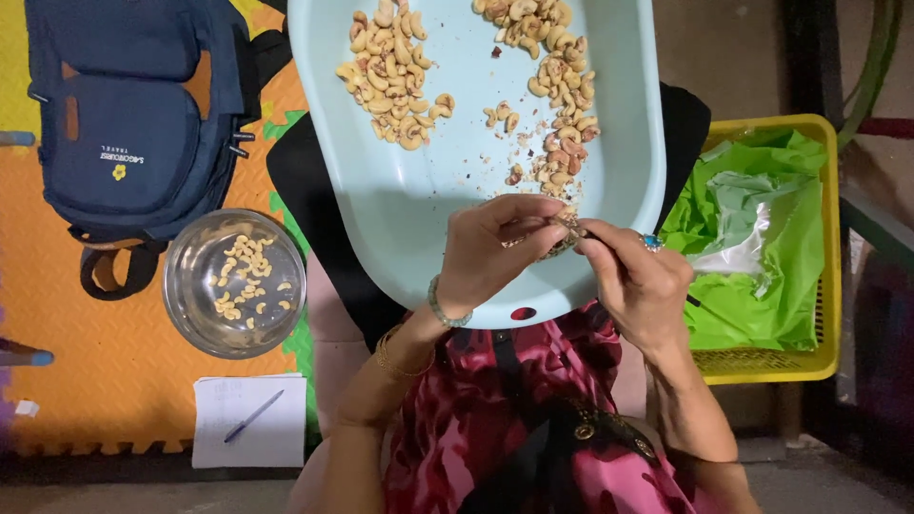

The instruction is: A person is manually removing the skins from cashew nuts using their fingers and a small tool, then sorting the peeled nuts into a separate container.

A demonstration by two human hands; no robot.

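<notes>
A small brown-skinned cashew nut (562, 238) sits pinched between both hands, right over the near rim of the pale blue oval plastic tray (419, 209) on the person's lap. The left hand (495, 249) has thumb and forefinger pressed together on one end; the right hand (636, 278), wearing a blue-stone ring, nips the other end with its fingertips. Doing it well, I'd judge, means a light grip so the kernel doesn't snap, and keeping it above the tray so flakes of skin land there. On the tray lie two heaps of cashews (390, 76), with crumbs of skin between them. Out to the left on the orange foam floor mat (105, 381): a round steel bowl (233, 283) holding peeled nuts, a navy backpack (133, 114), a notepad with a pen (249, 419). To the right, a yellow plastic basket (819, 362) lined with green bags. Nothing crowds the hands.
</notes>
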